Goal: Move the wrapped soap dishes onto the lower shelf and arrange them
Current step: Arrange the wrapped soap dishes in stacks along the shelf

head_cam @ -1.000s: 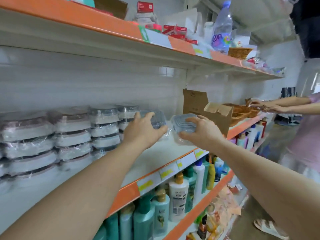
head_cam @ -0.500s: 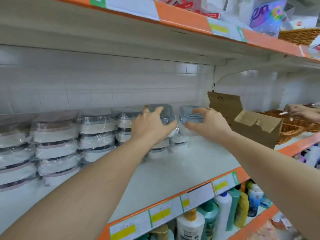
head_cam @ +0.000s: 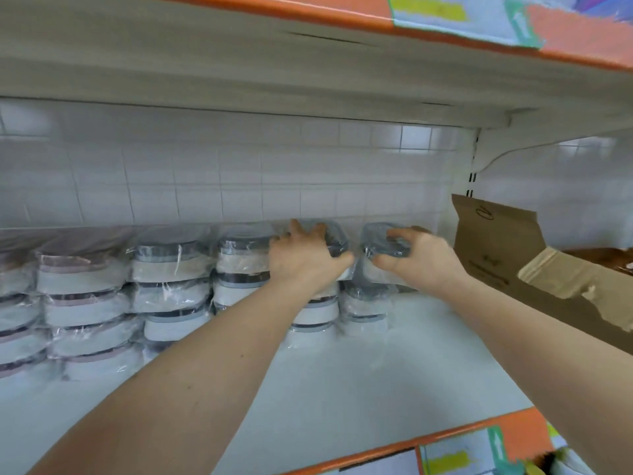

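Plastic-wrapped soap dishes stand in several stacks (head_cam: 171,286) along the back of the white shelf (head_cam: 342,399). My left hand (head_cam: 305,258) grips a wrapped blue dish (head_cam: 337,241) on top of one stack. My right hand (head_cam: 421,258) grips another wrapped blue dish (head_cam: 380,240) on top of the rightmost stack (head_cam: 364,313). Both dishes sit close to the tiled back wall.
An open cardboard box (head_cam: 534,269) lies on the shelf to the right of my right hand. The upper shelf (head_cam: 308,63) hangs low overhead. The shelf's orange front edge (head_cam: 445,440) carries price labels.
Both hands have carried their wrapped dishes further back and set them on top of the right-hand stacks. The camera has moved closer to the shelf.
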Motion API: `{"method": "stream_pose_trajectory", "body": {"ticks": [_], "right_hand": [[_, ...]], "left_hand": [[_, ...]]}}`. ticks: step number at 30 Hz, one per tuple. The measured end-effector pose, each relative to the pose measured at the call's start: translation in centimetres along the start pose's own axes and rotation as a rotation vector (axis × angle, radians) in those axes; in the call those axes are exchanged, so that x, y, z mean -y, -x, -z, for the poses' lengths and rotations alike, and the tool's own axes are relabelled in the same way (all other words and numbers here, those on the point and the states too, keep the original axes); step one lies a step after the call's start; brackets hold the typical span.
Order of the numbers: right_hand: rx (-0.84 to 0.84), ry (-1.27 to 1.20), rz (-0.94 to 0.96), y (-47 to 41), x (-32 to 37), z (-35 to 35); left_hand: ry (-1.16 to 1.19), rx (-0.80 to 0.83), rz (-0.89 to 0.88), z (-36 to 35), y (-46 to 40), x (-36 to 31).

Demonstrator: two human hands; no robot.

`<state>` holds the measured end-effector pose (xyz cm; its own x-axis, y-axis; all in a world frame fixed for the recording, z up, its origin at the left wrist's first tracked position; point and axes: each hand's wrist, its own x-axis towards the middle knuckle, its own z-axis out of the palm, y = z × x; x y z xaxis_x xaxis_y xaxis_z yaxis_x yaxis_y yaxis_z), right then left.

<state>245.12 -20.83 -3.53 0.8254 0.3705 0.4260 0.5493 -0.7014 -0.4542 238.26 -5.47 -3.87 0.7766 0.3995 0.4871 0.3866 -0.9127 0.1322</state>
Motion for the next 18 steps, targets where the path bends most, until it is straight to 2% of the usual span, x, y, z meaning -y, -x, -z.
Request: {"method": "stream_pose_trajectory", "body": {"ticks": [4,9,12,16,18], "right_hand": [[0.046,-0.004,0.046,-1.9,-1.3,-0.4],[0.087,-0.044,0.099,-3.6,-2.8,-1.5],[0.122,-0.052,0.112,-4.4,-3.1,-2.3],[0.188,-0.076,0.141,-4.9,-3.0,-3.9],[0.227,-0.064,0.165,-5.2,-2.8,-4.9]], "left_hand": [[-0.214,-0.022,0.025,-1.2,-1.4,-0.5],[-0.201,-0.184,0.026,-2.4,-2.0,-0.5],[-0.231,-0.308,-0.041,-3.0,-1.9,-0.1],[-0.214,-0.237,-0.14,-3.9,-1.4,1.0],[-0.244,-0.251,-0.176,-4.0,-1.2,1.5]]}}
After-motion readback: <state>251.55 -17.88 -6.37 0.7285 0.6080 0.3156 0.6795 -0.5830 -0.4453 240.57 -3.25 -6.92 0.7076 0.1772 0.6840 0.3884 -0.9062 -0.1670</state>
